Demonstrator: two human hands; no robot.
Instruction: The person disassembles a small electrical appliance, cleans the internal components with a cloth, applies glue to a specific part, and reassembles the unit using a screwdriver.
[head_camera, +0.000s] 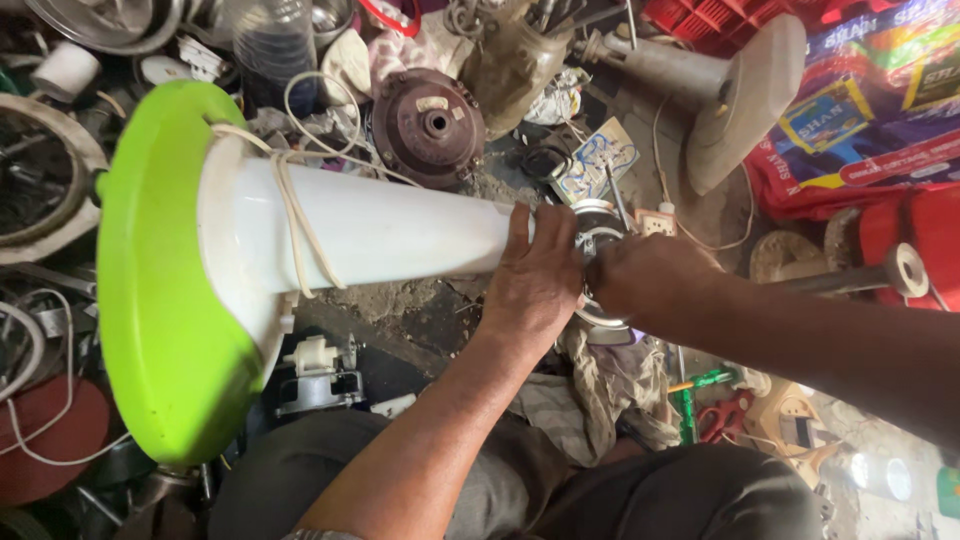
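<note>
Here, well out from the grip on the person's left side, the round green base (160, 330) of a fan stand faces the camera edge-on, and the white cone (390, 235) rising from it lies on its side. Its long axis runs nearly level across the view, wide end at the base, narrow end pointing toward the hands. A pale cord (295, 215) is knotted around the cone near the base.

The left hand (535, 280) lies flat over the narrow end, fingers spread and pressed against the white plastic. Just past it, touching the cone's tip, sits a round metal motor part (598, 235). The right hand (645, 275) is closed over this part from the other side; whether its fingers pinch anything I cannot tell, since its back hides them.

Above the grip, a dark brown round motor housing (430, 125) lies on the dirty floor, and closer in, a small blue-and-white printed card (598, 160) lies flat. Farther right of the grip, a beige fan base (745, 100) tilts on its pole. Beyond it, a large bag (870, 110) in red, blue and yellow print fills the corner
</note>
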